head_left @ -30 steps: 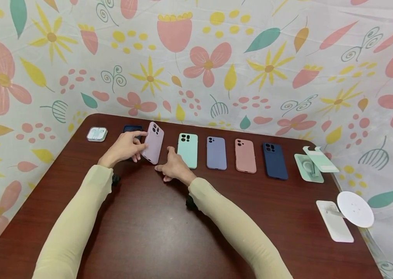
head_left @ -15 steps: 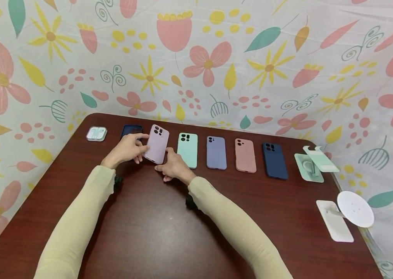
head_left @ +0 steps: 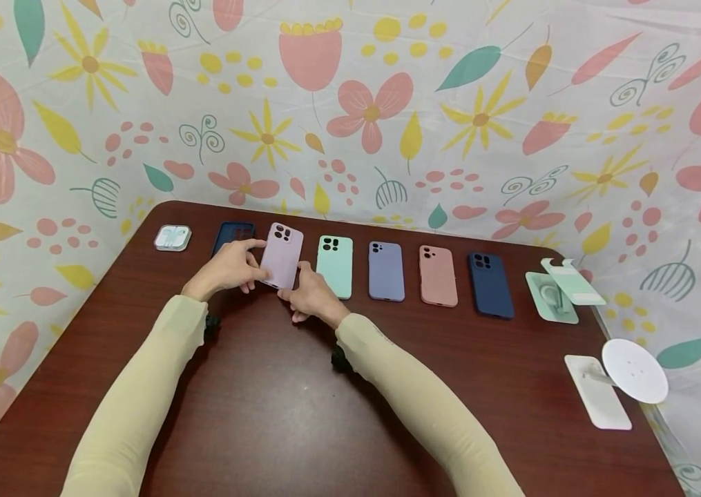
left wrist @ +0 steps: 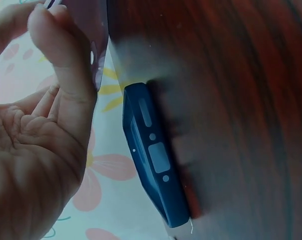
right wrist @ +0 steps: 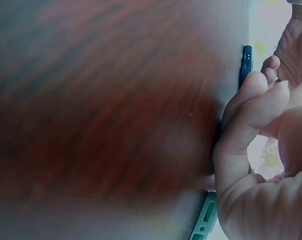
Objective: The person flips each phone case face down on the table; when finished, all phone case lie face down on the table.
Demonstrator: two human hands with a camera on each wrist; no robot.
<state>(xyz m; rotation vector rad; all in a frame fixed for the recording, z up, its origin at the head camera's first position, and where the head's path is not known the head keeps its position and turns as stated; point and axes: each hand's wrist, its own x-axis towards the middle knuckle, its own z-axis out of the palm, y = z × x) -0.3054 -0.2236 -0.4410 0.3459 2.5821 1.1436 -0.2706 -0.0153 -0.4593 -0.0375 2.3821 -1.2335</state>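
My sleeves (head_left: 139, 386) are pale yellow. On the dark reddish wood-grain worktop (head_left: 275, 407) lie soft phone cases: lilac-pink (head_left: 282, 255), mint green (head_left: 334, 266), periwinkle (head_left: 386, 270), salmon pink (head_left: 437, 275) and navy blue (head_left: 490, 284). The backdrop cloth (head_left: 512, 124) is white with pink and yellow flowers.

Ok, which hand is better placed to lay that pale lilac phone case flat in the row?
Left, probably. The left hand already grips the pale lilac phone case along its left edge, above the gap between the dark blue case and the mint case. The right hand only touches its bottom corner.
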